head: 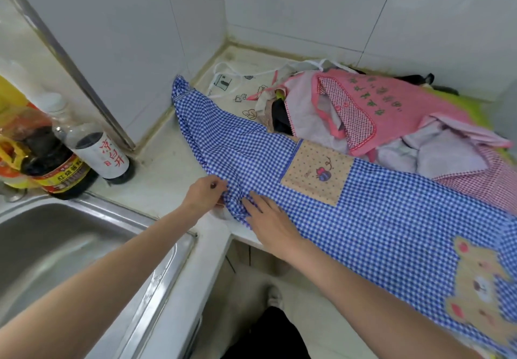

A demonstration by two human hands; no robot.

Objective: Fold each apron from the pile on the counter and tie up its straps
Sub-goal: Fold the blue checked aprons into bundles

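the blue checked apron lies long on the counter, running from the upper middle down to the lower right. the left hand pinches its bunched edge. the right hand lies flat on it, fingers straight.

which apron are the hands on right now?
The blue gingham apron with the bee pocket: left hand pinches its edge, right hand presses flat. The pink apron and cream apron lie untouched.

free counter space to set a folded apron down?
Bare pale counter between the dark sauce bottles, steel sink and blue gingham apron. Back right is crowded: pink apron pile.
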